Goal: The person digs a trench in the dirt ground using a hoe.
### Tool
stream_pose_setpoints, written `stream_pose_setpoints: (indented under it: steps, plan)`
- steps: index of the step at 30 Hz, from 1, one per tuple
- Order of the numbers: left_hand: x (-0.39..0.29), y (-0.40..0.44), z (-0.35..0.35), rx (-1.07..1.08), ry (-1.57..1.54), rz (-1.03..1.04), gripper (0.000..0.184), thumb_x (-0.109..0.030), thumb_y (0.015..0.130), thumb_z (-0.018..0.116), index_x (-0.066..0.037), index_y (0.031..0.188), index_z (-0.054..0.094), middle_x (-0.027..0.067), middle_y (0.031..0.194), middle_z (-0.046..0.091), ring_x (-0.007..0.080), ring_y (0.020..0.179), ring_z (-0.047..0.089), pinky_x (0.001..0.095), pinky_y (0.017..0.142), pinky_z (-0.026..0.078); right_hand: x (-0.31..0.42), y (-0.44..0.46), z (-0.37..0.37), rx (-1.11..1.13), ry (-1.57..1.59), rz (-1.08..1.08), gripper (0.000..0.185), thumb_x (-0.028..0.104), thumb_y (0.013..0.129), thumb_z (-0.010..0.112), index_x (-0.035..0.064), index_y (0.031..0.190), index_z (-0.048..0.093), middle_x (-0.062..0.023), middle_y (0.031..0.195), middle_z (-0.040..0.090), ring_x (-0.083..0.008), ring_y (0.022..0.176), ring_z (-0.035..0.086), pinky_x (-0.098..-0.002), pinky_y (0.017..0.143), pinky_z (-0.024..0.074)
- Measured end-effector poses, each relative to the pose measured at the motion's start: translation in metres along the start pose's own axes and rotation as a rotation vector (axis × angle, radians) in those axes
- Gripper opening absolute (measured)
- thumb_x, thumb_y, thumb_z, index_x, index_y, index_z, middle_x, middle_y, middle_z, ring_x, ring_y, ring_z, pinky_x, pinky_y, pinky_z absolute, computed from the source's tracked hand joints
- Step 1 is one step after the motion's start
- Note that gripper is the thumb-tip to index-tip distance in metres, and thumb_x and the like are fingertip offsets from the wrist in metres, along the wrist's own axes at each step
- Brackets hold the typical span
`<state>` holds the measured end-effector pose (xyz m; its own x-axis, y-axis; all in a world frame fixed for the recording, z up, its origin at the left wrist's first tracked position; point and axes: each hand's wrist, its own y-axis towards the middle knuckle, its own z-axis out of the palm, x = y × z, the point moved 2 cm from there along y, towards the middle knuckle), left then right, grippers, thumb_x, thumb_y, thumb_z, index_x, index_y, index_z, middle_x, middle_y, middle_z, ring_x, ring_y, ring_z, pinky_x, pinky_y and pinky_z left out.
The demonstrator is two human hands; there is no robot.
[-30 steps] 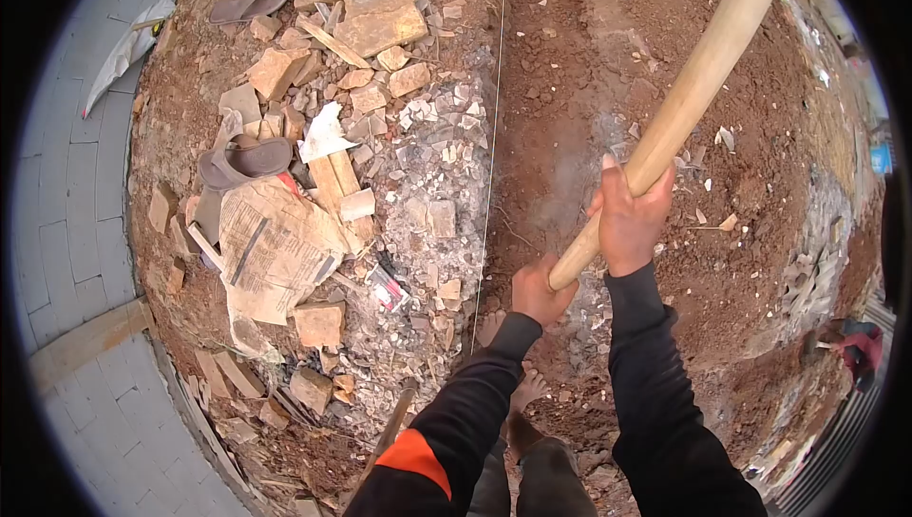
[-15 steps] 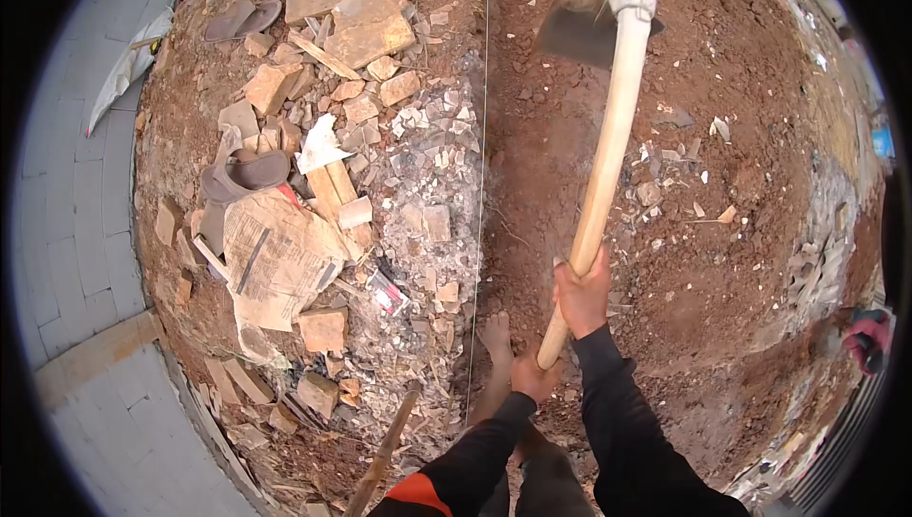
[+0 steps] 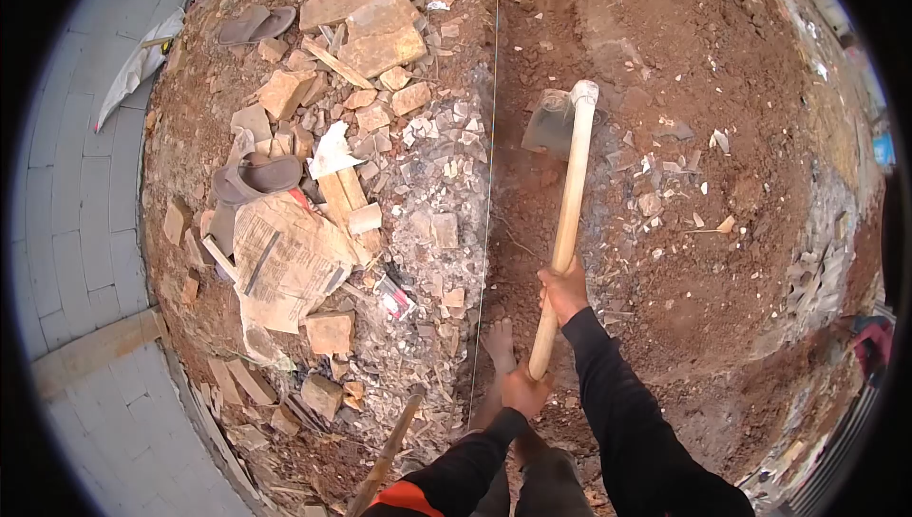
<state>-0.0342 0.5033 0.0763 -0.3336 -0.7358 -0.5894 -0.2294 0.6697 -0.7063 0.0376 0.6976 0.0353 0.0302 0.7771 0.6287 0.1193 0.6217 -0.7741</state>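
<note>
From where I watch through the head camera, I see 2 bare hands on 1 hoe (image 3: 572,189). The left hand (image 3: 525,394) is wrapped around the butt end of the wooden handle, and the right hand (image 3: 567,293) is closed around it farther up, apart from the left. The hoe slants away from the body, its metal blade (image 3: 548,125) over the reddish soil (image 3: 665,327) to the right of a taut string (image 3: 492,137); I cannot tell whether the edge touches the ground. I can see a bare foot (image 3: 500,341) just beside the string, near the left hand. To the left of the string I have broken bricks (image 3: 385,37), a torn paper sack (image 3: 285,265), 2 sandals (image 3: 271,175) and, low down, a wooden pole (image 3: 385,455). At the far right edge I make out part of another person (image 3: 871,348).
</note>
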Motion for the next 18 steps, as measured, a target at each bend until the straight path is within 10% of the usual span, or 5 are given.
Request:
stream_pose_setpoints:
  steps: [9, 14, 18]
  plan:
    - [-0.148, 0.183, -0.045, -0.105, -0.117, 0.649, 0.026, -0.018, 0.075, 0.075, 0.001, 0.087, 0.061, 0.0245, 0.076, 0.066, 0.042, 0.075, 0.068, 0.0454, 0.065, 0.053, 0.22, 0.011, 0.023, -0.244, 0.068, -0.724, 0.037, 0.004, 0.093, 0.064, 0.0043, 0.118, 0.035, -0.0059, 0.075, 0.054, -0.0121, 0.048, 0.052, -0.0287, 0.04, 0.0446]
    - [-0.017, 0.071, -0.01, -0.101, -0.068, 0.038, 0.035, -0.021, 0.078, 0.076, 0.002, 0.103, 0.069, 0.0245, 0.084, 0.071, 0.0392, 0.083, 0.072, 0.0454, 0.072, 0.056, 0.018, 0.064, 0.046, 0.028, -0.359, 0.089, 0.044, 0.003, 0.082, 0.064, -0.0002, 0.121, 0.044, -0.012, 0.078, 0.058, -0.0207, 0.051, 0.057, -0.0357, 0.043, 0.0481]
    - [0.006, -0.037, -0.001, 0.016, -0.349, 0.0, 0.035, -0.02, 0.079, 0.075, 0.002, 0.104, 0.067, 0.0217, 0.079, 0.071, 0.0328, 0.075, 0.074, 0.0443, 0.068, 0.056, 0.016, -0.046, 0.019, 0.003, -0.126, 0.044, 0.036, 0.003, 0.085, 0.066, 0.0049, 0.115, 0.046, -0.0069, 0.072, 0.054, -0.0157, 0.048, 0.054, -0.0326, 0.04, 0.0447]
